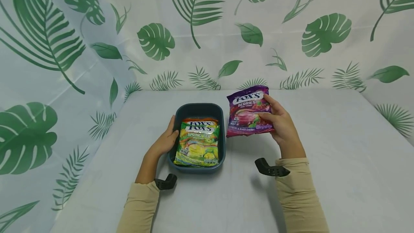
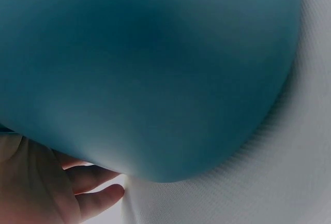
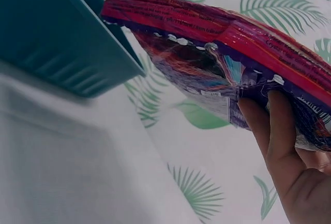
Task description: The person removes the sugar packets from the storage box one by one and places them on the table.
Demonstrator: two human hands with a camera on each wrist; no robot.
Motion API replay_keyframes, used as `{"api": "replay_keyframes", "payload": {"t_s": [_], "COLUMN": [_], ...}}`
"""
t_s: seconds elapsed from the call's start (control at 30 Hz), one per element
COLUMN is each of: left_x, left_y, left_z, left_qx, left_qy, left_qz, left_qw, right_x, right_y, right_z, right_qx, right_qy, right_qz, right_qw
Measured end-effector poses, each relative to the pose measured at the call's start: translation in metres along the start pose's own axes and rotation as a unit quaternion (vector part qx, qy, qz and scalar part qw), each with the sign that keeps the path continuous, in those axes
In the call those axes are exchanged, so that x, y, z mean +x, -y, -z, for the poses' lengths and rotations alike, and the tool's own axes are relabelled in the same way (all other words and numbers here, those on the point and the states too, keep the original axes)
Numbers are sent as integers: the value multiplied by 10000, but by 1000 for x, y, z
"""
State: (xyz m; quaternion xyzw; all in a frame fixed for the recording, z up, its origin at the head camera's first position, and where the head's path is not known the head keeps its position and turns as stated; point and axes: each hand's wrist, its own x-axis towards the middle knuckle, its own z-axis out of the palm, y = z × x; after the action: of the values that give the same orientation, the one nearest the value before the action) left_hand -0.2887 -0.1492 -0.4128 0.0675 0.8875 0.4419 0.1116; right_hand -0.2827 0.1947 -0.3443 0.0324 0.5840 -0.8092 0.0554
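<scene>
In the head view, a dark teal plastic bin (image 1: 198,170) stands on the table with candy bags inside. The top one is a green and yellow Spring Tea candy bag (image 1: 196,146); an orange-edged candy bag (image 1: 191,120) shows partly beneath it. At the bin's left side, my left hand (image 1: 166,139) holds the wall, thumb at the rim and fingers along the outside. My right hand (image 1: 283,125) pinches a purple Berries candy bag (image 1: 247,116) by its right side, raised just right of the bin. From the right wrist, the bag's (image 3: 207,58) underside and bottom seam are visible.
A white cloth covers the table (image 1: 239,197). Behind and to the left hangs a white curtain (image 1: 207,60) with green leaf prints. Black wrist mounts (image 1: 271,168) sit at both sleeves' cuffs.
</scene>
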Motion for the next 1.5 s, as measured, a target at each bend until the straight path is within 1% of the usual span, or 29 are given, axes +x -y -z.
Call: {"api": "replay_keyframes", "payload": {"t_s": [0.07, 0.33, 0.87, 0.97, 1.2, 1.37, 1.5], "left_x": [0, -1, -2, -2, -1, 0, -1], "left_y": [0, -1, -3, -2, -2, -1, -1], "left_z": [0, 1, -1, -1, 0, 0, 0], "left_qx": [-10, -14, -83, -113, -71, -99, -111], "left_qy": [7, 27, 35, 56, 87, 70, 77], "left_qz": [1, -36, -14, -16, -90, -117, -145], "left_qw": [10000, 10000, 10000, 9999, 9999, 9999, 9998], "right_x": [0, 1, 10, 12, 15, 17, 17], "right_y": [0, -2, -18, -21, -25, -27, -28], "right_z": [1, 3, 10, 11, 10, 8, 8], "right_qx": [47, 99, -161, -318, -874, -1068, -1100], "right_qy": [-23, 50, 87, 110, 80, 130, 154], "right_qz": [-23, 140, -152, -187, -171, -137, -103], "right_qw": [10000, 9998, 9997, 9993, 9960, 9941, 9938]}}
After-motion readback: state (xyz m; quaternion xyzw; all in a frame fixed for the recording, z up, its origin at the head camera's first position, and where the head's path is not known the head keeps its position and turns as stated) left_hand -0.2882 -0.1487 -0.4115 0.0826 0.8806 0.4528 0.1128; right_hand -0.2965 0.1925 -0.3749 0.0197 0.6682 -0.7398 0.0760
